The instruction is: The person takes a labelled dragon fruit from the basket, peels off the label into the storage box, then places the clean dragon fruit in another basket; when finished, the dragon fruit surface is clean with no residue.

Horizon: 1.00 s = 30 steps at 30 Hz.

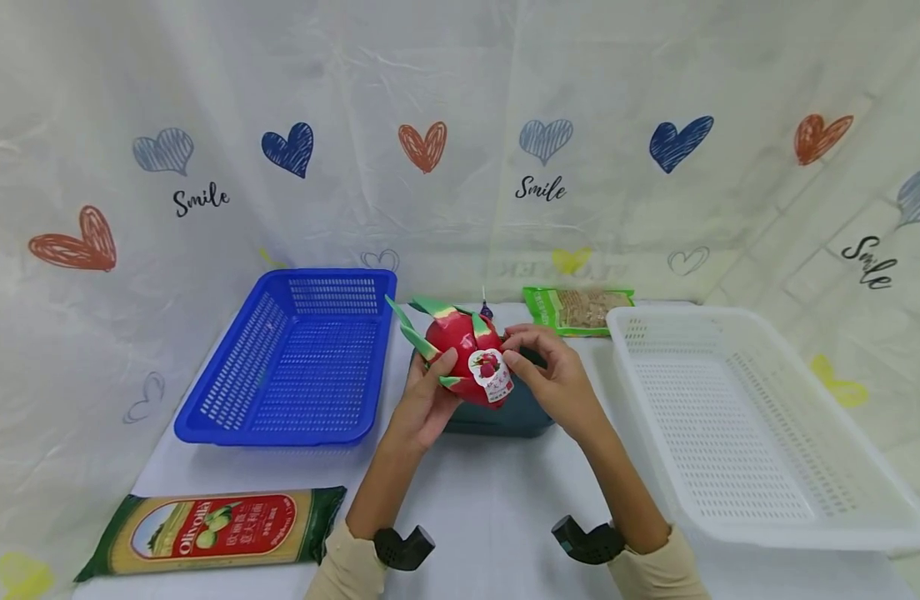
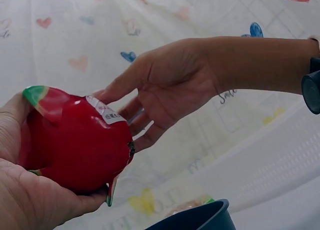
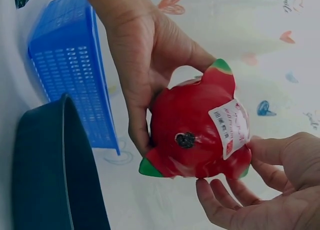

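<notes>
A red dragon fruit (image 1: 454, 335) with green-tipped scales is held up above a dark teal bin (image 1: 497, 419). My left hand (image 1: 427, 408) grips it from the left, thumb across the near side and fingers behind. A white printed sticker (image 3: 231, 126) lies on its skin. My right hand (image 1: 553, 379) is at the fruit's right side, its thumb tip at the sticker's edge and its curled fingertips against the skin. In the right wrist view the fruit's dark stem end faces the camera.
A blue basket (image 1: 280, 437) stands at left, a white basket (image 1: 805, 537) at right. A spaghetti pack (image 1: 216, 533) lies at front left. Behind are a green packet (image 1: 580, 311) and a small dark purple item (image 1: 486, 311). A heart-printed curtain (image 1: 460, 83) encloses the table.
</notes>
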Tool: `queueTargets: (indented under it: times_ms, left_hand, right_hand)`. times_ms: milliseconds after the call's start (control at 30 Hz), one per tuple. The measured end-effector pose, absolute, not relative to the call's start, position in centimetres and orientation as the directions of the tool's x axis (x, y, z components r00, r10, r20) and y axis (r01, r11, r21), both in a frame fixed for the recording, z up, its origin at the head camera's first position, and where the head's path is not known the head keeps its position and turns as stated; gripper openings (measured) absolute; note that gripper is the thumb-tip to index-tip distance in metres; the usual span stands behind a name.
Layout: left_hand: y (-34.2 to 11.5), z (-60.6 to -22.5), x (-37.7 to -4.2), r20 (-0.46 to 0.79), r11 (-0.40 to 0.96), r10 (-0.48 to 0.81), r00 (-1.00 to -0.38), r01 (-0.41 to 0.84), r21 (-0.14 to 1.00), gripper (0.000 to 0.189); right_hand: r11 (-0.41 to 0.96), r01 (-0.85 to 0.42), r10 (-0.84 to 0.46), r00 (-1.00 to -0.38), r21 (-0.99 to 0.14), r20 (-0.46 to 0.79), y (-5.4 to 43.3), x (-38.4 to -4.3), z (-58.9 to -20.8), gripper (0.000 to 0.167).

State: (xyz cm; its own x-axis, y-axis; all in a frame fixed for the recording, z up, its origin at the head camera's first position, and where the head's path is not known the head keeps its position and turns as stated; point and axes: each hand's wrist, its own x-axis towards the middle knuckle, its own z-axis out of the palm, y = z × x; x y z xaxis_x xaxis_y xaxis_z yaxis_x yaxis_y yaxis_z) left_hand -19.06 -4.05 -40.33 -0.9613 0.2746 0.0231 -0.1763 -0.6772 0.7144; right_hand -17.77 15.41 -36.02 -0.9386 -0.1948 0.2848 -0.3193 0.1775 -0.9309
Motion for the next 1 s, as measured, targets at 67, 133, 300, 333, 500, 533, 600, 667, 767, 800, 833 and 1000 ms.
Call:
queueTargets:
  times_ms: [67,133,300,333,500,533,600,667,767,800,833,1000]
  left_hand:
    - [-4.05,-40.25,-19.09,0.038,-0.674,0.267,-0.963,-0.159,0.721,0.068]
    - [-4.07,-40.21,-19.11,0.044,-0.672,0.258,-0.965,-0.146,0.726,0.068]
    - [-4.07,-40.19,-19.12,0.049,-0.661,0.245,-0.968,-0.13,0.739,0.067]
    - [-4.06,-40.19,-19.11,0.051,-0.659,0.244,-0.968,-0.127,0.742,0.067]
    - [-3.99,-40.11,-19.02,0.065,-0.655,0.237,-0.969,-0.11,0.747,0.068]
    - [-3.98,-40.08,-18.99,0.066,-0.656,0.236,-0.97,-0.109,0.747,0.068]
    - [-3.95,-40.04,-19.0,0.067,-0.661,0.231,-0.971,-0.106,0.743,0.068]
    - [-3.93,-40.02,-19.02,0.065,-0.669,0.221,-0.973,-0.102,0.737,0.068]
    - [-3.87,-40.0,-19.02,0.071,-0.678,0.2,-0.977,-0.085,0.73,0.069]
    - [-3.83,-39.98,-19.0,0.079,-0.676,0.193,-0.978,-0.075,0.733,0.069]
    - [-3.79,-39.97,-18.96,0.086,-0.673,0.186,-0.979,-0.063,0.737,0.069]
    - [-3.51,-39.97,-18.83,0.136,-0.643,0.146,-0.98,0.011,0.766,0.067]
  right_hand:
    - [0.191,-0.309,-0.194,-0.942,-0.932,0.273,15.53,-17.77,-36.02,0.022]
    - [0.192,-0.301,-0.196,-0.944,-0.934,0.264,15.59,-17.75,-35.95,0.023]
    - [0.211,-0.281,-0.18,-0.953,-0.936,0.245,15.58,-17.65,-35.62,0.026]
    - [0.217,-0.277,-0.175,-0.954,-0.936,0.241,15.59,-17.65,-35.57,0.026]
    - [0.216,-0.245,-0.168,-0.963,-0.945,0.212,15.67,-17.62,-35.54,0.029]
    - [0.209,-0.235,-0.165,-0.965,-0.949,0.203,15.67,-17.57,-35.54,0.029]
    - [0.189,-0.227,-0.167,-0.966,-0.955,0.197,15.63,-17.47,-35.54,0.03]
    - [0.183,-0.241,-0.175,-0.962,-0.953,0.21,15.55,-17.37,-35.57,0.029]
    - [0.193,-0.279,-0.178,-0.953,-0.941,0.246,15.37,-17.33,-35.62,0.031]
    - [0.206,-0.294,-0.171,-0.95,-0.933,0.261,15.32,-17.3,-35.61,0.03]
    - [0.22,-0.303,-0.161,-0.949,-0.927,0.272,15.28,-17.28,-35.57,0.028]
    - [0.285,-0.29,-0.118,-0.956,-0.914,0.267,15.23,-17.35,-35.35,0.021]
